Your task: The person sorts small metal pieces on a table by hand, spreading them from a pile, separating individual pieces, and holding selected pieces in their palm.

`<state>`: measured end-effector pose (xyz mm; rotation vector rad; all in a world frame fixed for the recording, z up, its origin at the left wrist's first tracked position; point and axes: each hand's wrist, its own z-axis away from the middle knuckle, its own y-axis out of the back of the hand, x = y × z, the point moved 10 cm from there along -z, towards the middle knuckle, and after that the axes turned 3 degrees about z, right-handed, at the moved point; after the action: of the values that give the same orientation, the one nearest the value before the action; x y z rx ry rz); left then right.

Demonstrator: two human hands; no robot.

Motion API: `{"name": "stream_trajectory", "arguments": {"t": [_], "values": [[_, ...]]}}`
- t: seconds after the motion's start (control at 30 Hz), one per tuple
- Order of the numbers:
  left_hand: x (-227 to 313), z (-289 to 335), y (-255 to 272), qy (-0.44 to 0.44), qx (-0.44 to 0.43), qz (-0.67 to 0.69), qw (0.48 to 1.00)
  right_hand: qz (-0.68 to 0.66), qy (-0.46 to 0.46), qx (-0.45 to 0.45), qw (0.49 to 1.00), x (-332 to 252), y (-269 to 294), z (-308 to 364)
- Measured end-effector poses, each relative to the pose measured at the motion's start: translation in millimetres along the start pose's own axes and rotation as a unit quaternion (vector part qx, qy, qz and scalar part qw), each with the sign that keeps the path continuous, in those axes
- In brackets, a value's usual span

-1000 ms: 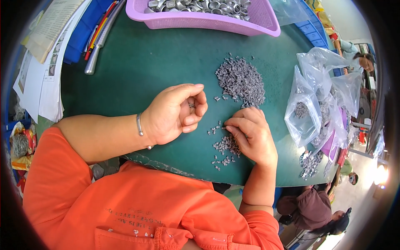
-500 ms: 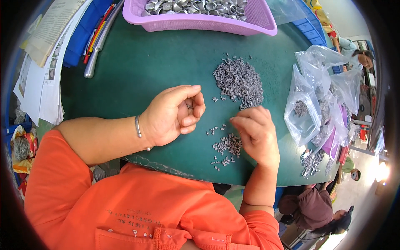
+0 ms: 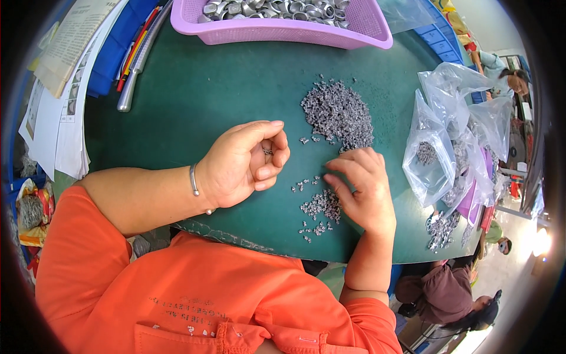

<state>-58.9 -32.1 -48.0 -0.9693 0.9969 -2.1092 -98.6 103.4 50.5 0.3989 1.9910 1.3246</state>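
Note:
My left hand (image 3: 239,162) is cupped palm up over the green table, its fingers curled around a few tiny grey metal pieces (image 3: 267,151). To its right, my right hand (image 3: 362,186) hovers with thumb and forefinger a little apart; nothing shows between them. Just beyond the right hand lies a large heap of tiny grey metal pieces (image 3: 336,115). A smaller scatter of the same pieces (image 3: 322,204) sits beside my right thumb, toward the table's near edge. The right hand hides part of the table between the two piles.
A purple basket (image 3: 295,36) of silver rings stands at the far side. Clear plastic bags (image 3: 430,171) with grey pieces lie at the right. A metal rod with a handle (image 3: 131,88), papers (image 3: 71,112) and a blue tray (image 3: 106,65) are at the left. Other people sit beyond the right edge.
My right thumb and forefinger have spread apart, where they were close together before. The left hand has hardly moved.

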Motion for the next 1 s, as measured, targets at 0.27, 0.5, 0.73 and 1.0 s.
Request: {"name": "stream_trajectory", "arguments": {"t": [0.27,0.5,0.73,1.0], "values": [[-5.8,-1.5,-6.0,0.018,-0.042,-0.022,0.999,-0.068,0.032,0.036,0.996,-10.7,-1.6,-2.0],[-7.4,-1.8,-0.1,0.045,-0.016,-0.105,0.993,-0.073,0.011,0.000,0.997,-3.3,-4.1,0.0],[-2.7,-2.6,-1.8,0.020,-0.027,-0.033,0.999,-0.101,0.025,-0.055,0.993,-10.0,-9.5,0.5],[-1.4,-2.6,-0.3,0.013,-0.015,-0.038,0.999,-0.043,0.048,-0.029,0.998,-18.8,-15.1,-2.4]]}}
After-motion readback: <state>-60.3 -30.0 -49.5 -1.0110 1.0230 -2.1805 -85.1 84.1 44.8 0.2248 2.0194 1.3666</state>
